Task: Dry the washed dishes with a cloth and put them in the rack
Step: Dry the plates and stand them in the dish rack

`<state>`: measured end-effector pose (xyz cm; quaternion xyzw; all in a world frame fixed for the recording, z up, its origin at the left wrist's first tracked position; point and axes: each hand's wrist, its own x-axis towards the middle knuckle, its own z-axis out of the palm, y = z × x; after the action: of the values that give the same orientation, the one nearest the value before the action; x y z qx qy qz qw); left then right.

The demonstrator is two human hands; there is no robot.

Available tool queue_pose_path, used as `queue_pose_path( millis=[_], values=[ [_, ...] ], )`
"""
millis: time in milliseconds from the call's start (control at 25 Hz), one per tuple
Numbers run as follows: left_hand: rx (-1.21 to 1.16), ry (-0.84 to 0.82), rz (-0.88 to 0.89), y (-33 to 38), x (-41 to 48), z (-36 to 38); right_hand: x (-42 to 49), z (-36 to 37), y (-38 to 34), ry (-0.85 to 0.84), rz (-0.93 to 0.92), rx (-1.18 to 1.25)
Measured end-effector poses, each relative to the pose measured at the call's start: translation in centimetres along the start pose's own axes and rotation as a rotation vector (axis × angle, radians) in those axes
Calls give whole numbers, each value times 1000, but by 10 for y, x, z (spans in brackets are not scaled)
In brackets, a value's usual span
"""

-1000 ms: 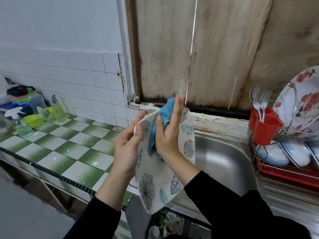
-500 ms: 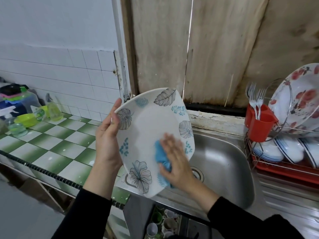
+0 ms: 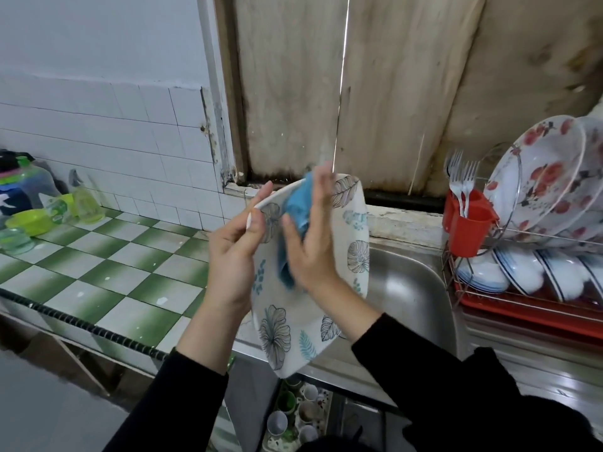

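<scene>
A white plate with grey and teal leaf prints [image 3: 346,282] is held tilted on edge above the front of the sink. My left hand [image 3: 233,252] grips its left rim, thumb on the face. My right hand [image 3: 313,243] presses a blue cloth [image 3: 295,220] flat against the plate's upper face with straight fingers. The cloth is partly hidden under that palm. The wire dish rack [image 3: 522,288] stands at the right with flowered plates [image 3: 541,171] upright on top and blue-rimmed bowls [image 3: 509,272] below.
A steel sink [image 3: 408,288] lies under the plate. A red cutlery holder [image 3: 468,220] with forks hangs on the rack's left side. Green-and-white tiled counter [image 3: 107,272] stretches left, with bottles and a green bowl [image 3: 29,220] at its far end. Cups sit on a shelf below.
My right hand and the cloth have gone from the plate's lower part up to its top edge. The plate has turned more edge-on toward me.
</scene>
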<state>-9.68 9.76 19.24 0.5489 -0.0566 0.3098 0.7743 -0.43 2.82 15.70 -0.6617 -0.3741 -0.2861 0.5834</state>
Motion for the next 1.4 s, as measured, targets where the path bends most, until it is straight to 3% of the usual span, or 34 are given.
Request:
queue_pose_path(
  millis=[120, 200, 280, 360, 440, 520, 720, 840, 920, 1080, 1400],
  values=[
    [-37, 10, -24, -1, 8, -6, -46, -2, 3, -318, -197, -106],
    [-73, 29, -49, 5, 12, -8, -70, -17, 20, -393, -298, -243],
    [-104, 84, -46, 15, 17, -13, -90, -39, 41, -392, -251, -374],
    [-80, 97, -25, 27, 20, -21, -99, -61, 52, -285, -15, -402],
    [-97, 97, -37, 38, 22, -29, -94, -75, 47, -45, 229, -349],
    [-142, 115, -60, 43, 24, -38, -77, -82, 30, 155, 356, -337],
    [-282, 235, -142, 38, 26, -72, -60, -98, -2, 283, 565, -334],
    [-357, 270, -220, 30, 19, -88, -71, -102, -22, 449, 844, -147],
    [-381, 269, -261, 26, 14, -92, -83, -98, -45, 450, 965, 1],
    [-439, 266, -328, 20, 6, -85, -97, -86, -84, 387, 988, 269],
    [-550, 317, -415, -10, -8, -17, -86, -141, -84, 539, 842, 385]
  ],
)
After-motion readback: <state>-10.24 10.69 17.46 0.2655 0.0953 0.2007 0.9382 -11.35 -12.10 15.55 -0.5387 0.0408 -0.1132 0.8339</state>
